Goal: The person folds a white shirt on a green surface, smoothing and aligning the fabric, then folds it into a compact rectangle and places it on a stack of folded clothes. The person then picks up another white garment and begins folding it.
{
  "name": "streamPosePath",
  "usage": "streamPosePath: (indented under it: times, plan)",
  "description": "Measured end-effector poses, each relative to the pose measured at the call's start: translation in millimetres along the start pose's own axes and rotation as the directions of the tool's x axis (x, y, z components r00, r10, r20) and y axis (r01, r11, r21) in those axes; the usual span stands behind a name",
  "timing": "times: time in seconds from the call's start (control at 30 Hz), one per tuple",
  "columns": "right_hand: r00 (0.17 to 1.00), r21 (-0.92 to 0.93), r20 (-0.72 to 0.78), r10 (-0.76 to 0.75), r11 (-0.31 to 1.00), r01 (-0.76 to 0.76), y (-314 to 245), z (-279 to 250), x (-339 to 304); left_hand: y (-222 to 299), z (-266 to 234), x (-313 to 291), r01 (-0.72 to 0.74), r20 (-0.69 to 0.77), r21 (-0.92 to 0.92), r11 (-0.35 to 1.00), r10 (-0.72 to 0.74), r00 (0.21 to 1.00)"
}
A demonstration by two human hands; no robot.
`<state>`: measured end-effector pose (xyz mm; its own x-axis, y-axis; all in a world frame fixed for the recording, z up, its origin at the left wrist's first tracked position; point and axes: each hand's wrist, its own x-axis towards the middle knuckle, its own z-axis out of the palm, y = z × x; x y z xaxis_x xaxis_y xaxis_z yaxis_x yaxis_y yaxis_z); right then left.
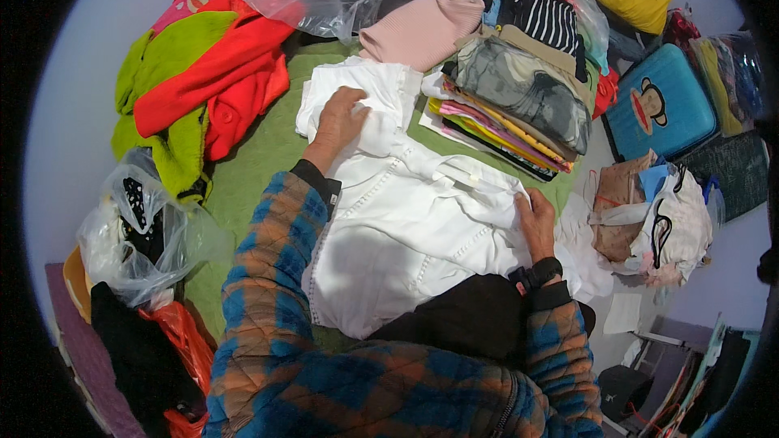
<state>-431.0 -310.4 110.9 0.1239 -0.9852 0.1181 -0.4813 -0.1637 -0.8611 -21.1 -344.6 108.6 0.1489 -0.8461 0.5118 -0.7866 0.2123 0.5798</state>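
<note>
A white blouse [454, 231] with openwork trim lies spread in front of me, partly over my dark-clad lap. My right hand [537, 221] is closed on its right edge, near the collar end. At the blouse's far left part, my left hand [341, 123] has curled fingers on the white fabric; its fingertips are partly hidden. Just beyond that hand lies a folded white cloth [389, 85]. A neat stack of folded clothes [519, 97] stands close by on the far right, with a grey patterned piece and a striped one on top.
Beneath is a green bed cover [312, 65]. Red and green fleece clothes [219, 89] are heaped at left, above a clear plastic bag [154, 227] of clothing. A pink knit [426, 28] lies at the far side. To the right are a blue case [669, 105] and a filled cloth bag [677, 223].
</note>
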Motion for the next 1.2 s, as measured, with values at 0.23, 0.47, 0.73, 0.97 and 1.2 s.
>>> streamPosePath:
  times: [0.23, 0.47, 0.73, 0.97, 1.2]
  plan:
    - [0.999, 0.006, 0.018, 0.037, 0.999, -0.037, 3.6, 1.5, 1.9, 43.1, 6.0, -3.8, -0.349, 0.561, 0.017, 0.937, 0.280, 0.779]
    - [1.000, 0.051, 0.003, -0.002, 0.999, 0.002, -0.1, -0.4, -0.7, 25.0, 8.3, -7.0, -0.329, 0.523, 0.047, 0.943, 0.257, 0.813]
    - [0.991, 0.202, 0.001, 0.135, 0.970, -0.133, -4.3, -3.7, -2.5, 36.7, -21.1, 7.1, 0.185, 0.597, -0.352, 0.917, 0.068, 0.800]
    - [0.930, 0.417, 0.117, 0.350, 0.832, -0.366, 15.4, 15.4, 3.7, 71.5, 11.9, 12.0, 0.834, 0.717, -0.060, 0.548, -0.557, 0.418]
    - [0.975, 0.162, -0.039, 0.218, 0.964, -0.209, -8.9, 14.4, 3.2, 115.5, 22.2, -4.8, 0.918, 0.894, -0.396, 0.005, -0.225, 0.387]
